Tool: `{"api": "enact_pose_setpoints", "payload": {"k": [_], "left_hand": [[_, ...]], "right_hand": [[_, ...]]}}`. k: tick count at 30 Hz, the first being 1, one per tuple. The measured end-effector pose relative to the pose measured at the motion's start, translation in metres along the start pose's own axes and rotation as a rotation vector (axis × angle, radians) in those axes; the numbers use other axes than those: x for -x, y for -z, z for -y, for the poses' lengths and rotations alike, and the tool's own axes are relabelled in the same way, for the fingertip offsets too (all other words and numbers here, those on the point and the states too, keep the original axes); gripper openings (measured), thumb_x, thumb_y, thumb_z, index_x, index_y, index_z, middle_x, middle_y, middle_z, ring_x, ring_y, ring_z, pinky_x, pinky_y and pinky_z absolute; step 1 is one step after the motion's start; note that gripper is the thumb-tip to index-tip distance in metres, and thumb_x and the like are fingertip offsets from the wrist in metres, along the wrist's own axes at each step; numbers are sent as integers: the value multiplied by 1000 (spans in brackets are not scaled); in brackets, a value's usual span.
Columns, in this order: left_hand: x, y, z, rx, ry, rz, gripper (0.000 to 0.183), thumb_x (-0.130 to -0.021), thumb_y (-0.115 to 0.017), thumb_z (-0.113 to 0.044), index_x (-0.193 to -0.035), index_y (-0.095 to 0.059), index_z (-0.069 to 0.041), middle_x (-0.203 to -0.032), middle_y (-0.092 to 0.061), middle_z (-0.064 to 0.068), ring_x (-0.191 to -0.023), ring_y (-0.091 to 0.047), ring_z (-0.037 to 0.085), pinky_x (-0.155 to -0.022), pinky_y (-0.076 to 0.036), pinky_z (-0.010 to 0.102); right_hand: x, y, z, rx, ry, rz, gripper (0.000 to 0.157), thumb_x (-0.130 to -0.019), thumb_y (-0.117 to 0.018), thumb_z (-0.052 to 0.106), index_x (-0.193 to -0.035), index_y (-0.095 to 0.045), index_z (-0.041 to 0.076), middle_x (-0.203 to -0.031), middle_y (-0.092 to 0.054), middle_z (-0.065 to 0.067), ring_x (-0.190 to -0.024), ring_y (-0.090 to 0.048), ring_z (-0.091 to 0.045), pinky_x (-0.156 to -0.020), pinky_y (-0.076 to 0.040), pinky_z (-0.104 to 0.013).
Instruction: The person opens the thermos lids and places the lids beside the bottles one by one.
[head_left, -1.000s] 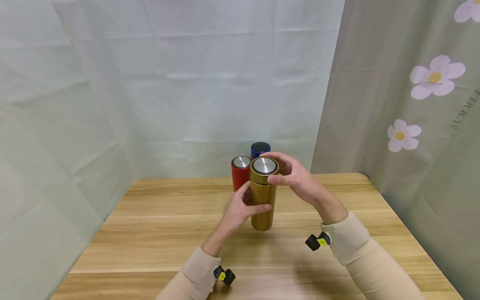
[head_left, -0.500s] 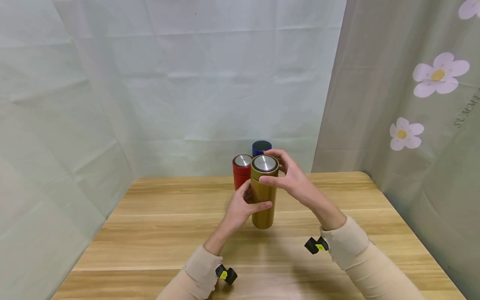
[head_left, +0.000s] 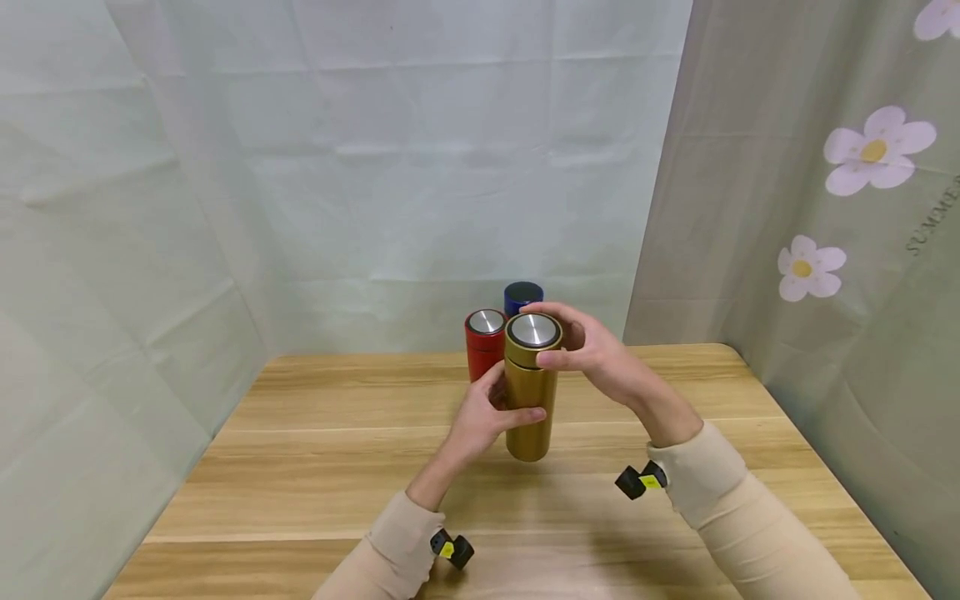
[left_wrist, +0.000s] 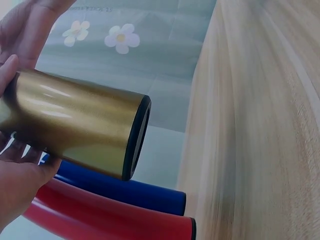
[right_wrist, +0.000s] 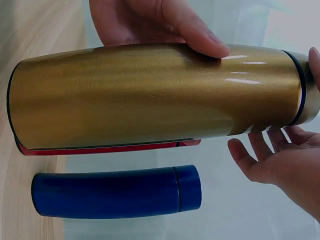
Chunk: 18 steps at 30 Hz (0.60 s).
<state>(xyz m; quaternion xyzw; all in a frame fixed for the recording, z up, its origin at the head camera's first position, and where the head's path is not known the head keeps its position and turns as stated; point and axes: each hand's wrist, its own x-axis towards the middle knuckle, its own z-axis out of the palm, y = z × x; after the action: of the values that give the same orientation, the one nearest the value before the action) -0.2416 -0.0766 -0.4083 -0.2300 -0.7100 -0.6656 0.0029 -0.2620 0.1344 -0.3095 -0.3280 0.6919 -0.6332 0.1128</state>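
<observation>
A gold thermos flask with a steel-topped lid is held upright in front of me. My left hand grips its body, thumb across the near side. Higher up, my right hand has its thumb and fingers round the lid, which sits on the flask. In the left wrist view, the dark base of the gold flask shows off the tabletop. Behind it stand a red thermos flask, partly hidden, and a blue thermos flask, mostly covered in the head view.
The wooden table reaches back to a pale cloth curtain. A flowered curtain hangs along the right side. Both wrists carry small black cameras, one of them the right wrist camera.
My right hand has turned about the lid one way and then back, its thumb sliding left and returning right. The left hand keeps its grip on the gold thermos flask.
</observation>
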Motion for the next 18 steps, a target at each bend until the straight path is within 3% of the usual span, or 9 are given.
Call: {"api": "enact_pose_setpoints", "payload": {"k": [7, 14, 18], "left_hand": [[1, -1, 0, 10, -3, 6, 73, -88, -87, -24, -151, -51, -16, -140, -62, 8, -127, -60, 29, -110, -47, 51], [3, 0, 2, 0, 19, -9, 72, -88, -86, -25, -151, -51, -18, -142, -61, 6, -129, -59, 29, -112, -46, 52], [4, 1, 3, -3, 21, -12, 73, -88, -86, -26, -151, -50, -18, -144, -60, 6, -131, -59, 30, -112, -45, 54]], "right_hand": [[4, 0, -1, 52, -13, 12, 75, -94, -76, 27, -158, -41, 12, -148, -56, -10, -136, -52, -31, -114, -40, -54], [7, -14, -4, 219, -17, -124, 83, -90, -81, 43, -158, -40, 19, -153, -48, -3, -144, -41, -38, -112, -36, -69], [7, -20, -5, 224, -17, -175, 82, -87, -83, 48, -153, -43, 21, -149, -51, -5, -143, -42, -41, -109, -39, -68]]}}
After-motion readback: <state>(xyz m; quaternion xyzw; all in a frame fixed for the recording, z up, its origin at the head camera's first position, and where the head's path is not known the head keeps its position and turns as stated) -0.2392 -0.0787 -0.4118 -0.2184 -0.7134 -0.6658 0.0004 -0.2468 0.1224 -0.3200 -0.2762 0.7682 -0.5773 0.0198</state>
